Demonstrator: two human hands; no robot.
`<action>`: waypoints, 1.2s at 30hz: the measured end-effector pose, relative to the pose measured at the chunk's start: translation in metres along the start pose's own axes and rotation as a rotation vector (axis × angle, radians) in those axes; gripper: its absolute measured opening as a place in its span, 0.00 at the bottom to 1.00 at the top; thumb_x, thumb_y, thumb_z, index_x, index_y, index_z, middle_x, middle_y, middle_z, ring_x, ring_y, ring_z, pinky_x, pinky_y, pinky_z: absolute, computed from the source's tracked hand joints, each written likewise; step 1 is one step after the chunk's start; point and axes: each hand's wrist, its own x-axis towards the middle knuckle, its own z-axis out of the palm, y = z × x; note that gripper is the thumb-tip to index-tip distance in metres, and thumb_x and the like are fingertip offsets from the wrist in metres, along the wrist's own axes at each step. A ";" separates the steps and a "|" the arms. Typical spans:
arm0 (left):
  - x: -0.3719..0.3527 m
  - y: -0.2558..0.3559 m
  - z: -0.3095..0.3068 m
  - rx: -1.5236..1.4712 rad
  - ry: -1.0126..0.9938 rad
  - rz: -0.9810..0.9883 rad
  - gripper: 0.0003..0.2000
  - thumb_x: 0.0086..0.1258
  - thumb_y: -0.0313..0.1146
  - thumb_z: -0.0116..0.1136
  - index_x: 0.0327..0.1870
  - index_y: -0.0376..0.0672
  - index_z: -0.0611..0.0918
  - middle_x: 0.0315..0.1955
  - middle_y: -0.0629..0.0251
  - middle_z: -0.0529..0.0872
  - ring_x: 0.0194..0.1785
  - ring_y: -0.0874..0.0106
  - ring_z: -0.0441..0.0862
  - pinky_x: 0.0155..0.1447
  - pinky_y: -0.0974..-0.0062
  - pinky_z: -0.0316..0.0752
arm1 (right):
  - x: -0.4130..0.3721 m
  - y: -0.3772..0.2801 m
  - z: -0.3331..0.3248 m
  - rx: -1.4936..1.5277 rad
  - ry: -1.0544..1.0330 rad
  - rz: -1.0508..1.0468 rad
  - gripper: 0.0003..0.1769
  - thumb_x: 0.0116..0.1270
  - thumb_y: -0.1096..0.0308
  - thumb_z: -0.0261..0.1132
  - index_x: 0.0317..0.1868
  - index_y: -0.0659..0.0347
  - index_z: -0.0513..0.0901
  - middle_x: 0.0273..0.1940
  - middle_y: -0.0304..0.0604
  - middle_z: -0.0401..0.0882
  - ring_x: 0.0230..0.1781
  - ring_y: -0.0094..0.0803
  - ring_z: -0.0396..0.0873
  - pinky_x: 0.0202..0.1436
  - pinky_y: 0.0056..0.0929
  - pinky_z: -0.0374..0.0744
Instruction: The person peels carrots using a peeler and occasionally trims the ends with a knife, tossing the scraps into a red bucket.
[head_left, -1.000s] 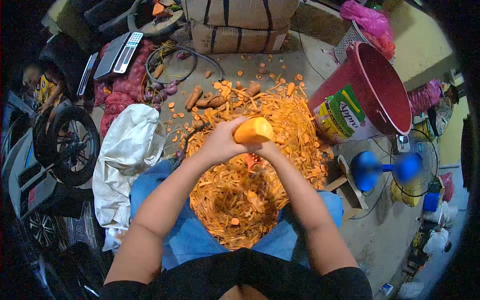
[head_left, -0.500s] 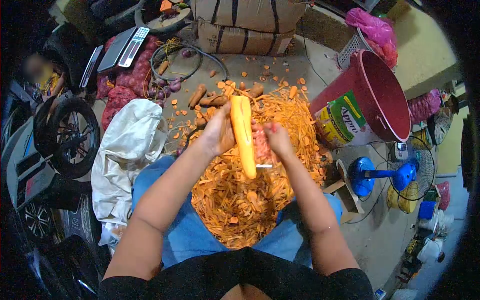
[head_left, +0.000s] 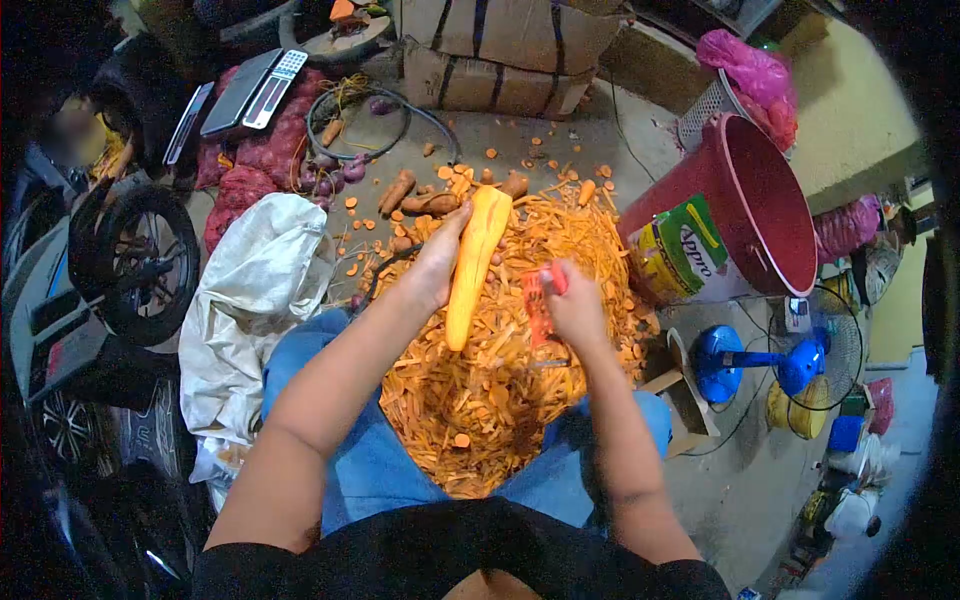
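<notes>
A long peeled carrot [head_left: 478, 262] is held by its upper part in my left hand [head_left: 441, 258], its narrow end pointing down. To the right, my right hand [head_left: 576, 306] is closed round the red handle of a peeler [head_left: 540, 308], which is apart from the carrot. Both hands are above a big heap of orange peelings [head_left: 475, 400] between my knees. Several unpeeled carrots [head_left: 430, 204] lie at the heap's far edge, with small cut rounds around them.
A tilted red bucket [head_left: 705, 215] stands right of the heap, near a blue fan [head_left: 745, 360] and an open carton [head_left: 690, 400]. On the left are a white sack [head_left: 250, 300], net bags of onions [head_left: 270, 150] and a scale [head_left: 240, 95]. Boxes [head_left: 500, 80] stand behind.
The carrot has tilted, its lower tip swinging left. My right hand and the peeler have moved a little right and down, away from the carrot. The view has shifted slightly.
</notes>
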 end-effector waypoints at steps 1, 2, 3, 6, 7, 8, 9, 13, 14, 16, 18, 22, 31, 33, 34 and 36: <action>0.001 -0.001 -0.001 -0.003 0.007 0.002 0.20 0.62 0.51 0.31 0.39 0.44 0.68 0.24 0.63 0.74 0.22 0.74 0.72 0.21 0.77 0.69 | 0.000 -0.002 0.002 0.001 -0.008 -0.003 0.11 0.53 0.63 0.55 0.33 0.60 0.72 0.26 0.53 0.74 0.28 0.43 0.74 0.28 0.34 0.71; 0.003 -0.002 -0.002 -0.037 0.005 -0.023 0.20 0.62 0.51 0.31 0.38 0.44 0.68 0.24 0.63 0.74 0.22 0.74 0.72 0.22 0.77 0.69 | -0.001 -0.005 0.003 -0.113 -0.053 -0.176 0.10 0.51 0.63 0.56 0.32 0.59 0.72 0.24 0.52 0.74 0.25 0.43 0.74 0.28 0.35 0.71; 0.003 -0.002 -0.003 -0.070 0.003 -0.045 0.20 0.63 0.50 0.30 0.38 0.44 0.69 0.23 0.63 0.74 0.22 0.74 0.72 0.22 0.77 0.70 | -0.002 -0.009 0.004 -0.225 -0.098 -0.353 0.10 0.49 0.63 0.57 0.32 0.58 0.71 0.22 0.50 0.74 0.23 0.43 0.74 0.27 0.36 0.72; 0.003 -0.001 -0.005 -0.014 0.052 -0.082 0.21 0.63 0.50 0.28 0.36 0.43 0.70 0.21 0.63 0.75 0.23 0.74 0.73 0.23 0.78 0.70 | -0.005 -0.015 0.009 -0.355 -0.159 -0.358 0.10 0.45 0.65 0.58 0.30 0.57 0.71 0.18 0.48 0.73 0.20 0.43 0.73 0.24 0.38 0.71; 0.005 -0.003 -0.006 0.021 0.078 -0.064 0.21 0.63 0.50 0.27 0.36 0.43 0.70 0.21 0.62 0.75 0.23 0.74 0.73 0.23 0.78 0.70 | -0.006 -0.015 0.010 -0.357 -0.186 -0.371 0.10 0.45 0.66 0.57 0.31 0.57 0.71 0.18 0.49 0.72 0.20 0.45 0.72 0.24 0.39 0.70; 0.008 -0.005 -0.009 0.006 0.080 -0.052 0.21 0.63 0.50 0.28 0.38 0.43 0.70 0.21 0.62 0.75 0.23 0.73 0.73 0.23 0.78 0.70 | -0.006 -0.015 0.011 -0.356 -0.188 -0.369 0.10 0.45 0.66 0.57 0.31 0.57 0.71 0.18 0.49 0.72 0.20 0.45 0.72 0.24 0.39 0.70; 0.010 -0.006 -0.010 0.006 0.082 -0.054 0.21 0.63 0.50 0.28 0.38 0.43 0.70 0.21 0.62 0.75 0.23 0.73 0.73 0.23 0.78 0.70 | -0.005 -0.015 0.011 -0.359 -0.178 -0.384 0.10 0.45 0.66 0.58 0.30 0.58 0.71 0.17 0.49 0.72 0.19 0.44 0.72 0.23 0.38 0.70; 0.009 -0.004 -0.009 -0.006 0.096 -0.034 0.22 0.63 0.51 0.28 0.41 0.41 0.70 0.22 0.62 0.75 0.23 0.73 0.73 0.23 0.77 0.71 | -0.002 -0.013 0.015 -0.384 -0.139 -0.420 0.10 0.45 0.65 0.58 0.28 0.58 0.70 0.16 0.47 0.72 0.17 0.42 0.72 0.21 0.37 0.70; 0.008 -0.004 -0.008 -0.008 0.095 -0.029 0.22 0.63 0.50 0.29 0.41 0.41 0.70 0.22 0.62 0.75 0.23 0.73 0.73 0.24 0.77 0.72 | -0.001 -0.012 0.016 -0.406 -0.118 -0.426 0.10 0.44 0.65 0.58 0.28 0.59 0.69 0.15 0.47 0.71 0.16 0.41 0.72 0.20 0.36 0.70; 0.008 -0.006 -0.008 -0.008 0.074 -0.037 0.22 0.63 0.50 0.29 0.41 0.41 0.69 0.23 0.62 0.75 0.23 0.73 0.74 0.24 0.77 0.72 | 0.001 -0.009 0.020 -0.422 -0.099 -0.425 0.11 0.46 0.62 0.58 0.28 0.59 0.69 0.15 0.46 0.72 0.16 0.41 0.72 0.19 0.36 0.70; 0.006 -0.006 -0.008 -0.007 0.053 -0.047 0.22 0.63 0.49 0.29 0.41 0.41 0.69 0.23 0.63 0.75 0.24 0.73 0.74 0.25 0.77 0.72 | 0.001 -0.009 0.021 -0.437 -0.079 -0.422 0.13 0.48 0.58 0.58 0.27 0.59 0.69 0.15 0.45 0.72 0.15 0.40 0.73 0.18 0.36 0.71; -0.002 -0.005 0.001 -0.004 0.095 -0.040 0.22 0.63 0.50 0.28 0.41 0.41 0.69 0.23 0.62 0.75 0.24 0.73 0.73 0.26 0.77 0.73 | -0.001 -0.011 0.024 -0.447 0.033 -0.424 0.15 0.49 0.57 0.58 0.25 0.60 0.68 0.12 0.45 0.71 0.12 0.40 0.72 0.15 0.35 0.70; -0.002 -0.007 0.000 -0.042 -0.024 0.023 0.27 0.61 0.56 0.26 0.48 0.42 0.65 0.31 0.65 0.74 0.32 0.76 0.72 0.31 0.76 0.73 | 0.003 -0.009 0.026 -0.448 0.192 -0.371 0.14 0.49 0.59 0.58 0.23 0.60 0.67 0.11 0.45 0.70 0.12 0.39 0.72 0.15 0.34 0.70; -0.007 -0.007 0.003 -0.046 -0.103 0.055 0.28 0.60 0.57 0.27 0.50 0.43 0.64 0.33 0.66 0.73 0.35 0.77 0.71 0.32 0.76 0.72 | 0.007 -0.007 0.023 -0.433 0.221 -0.373 0.13 0.49 0.60 0.58 0.23 0.60 0.67 0.11 0.45 0.70 0.12 0.39 0.72 0.15 0.34 0.70; -0.011 -0.006 0.005 -0.045 -0.171 0.039 0.30 0.58 0.59 0.26 0.52 0.43 0.62 0.35 0.68 0.72 0.38 0.77 0.70 0.35 0.76 0.72 | 0.009 -0.004 0.022 -0.416 0.225 -0.359 0.10 0.49 0.64 0.57 0.23 0.61 0.67 0.11 0.47 0.69 0.13 0.41 0.71 0.15 0.36 0.69; -0.012 -0.007 0.003 -0.017 -0.330 0.013 0.32 0.57 0.61 0.26 0.55 0.44 0.59 0.37 0.69 0.71 0.41 0.76 0.69 0.46 0.73 0.67 | 0.012 -0.001 0.022 -0.399 0.230 -0.344 0.07 0.49 0.69 0.55 0.24 0.61 0.66 0.11 0.48 0.68 0.13 0.43 0.70 0.16 0.37 0.68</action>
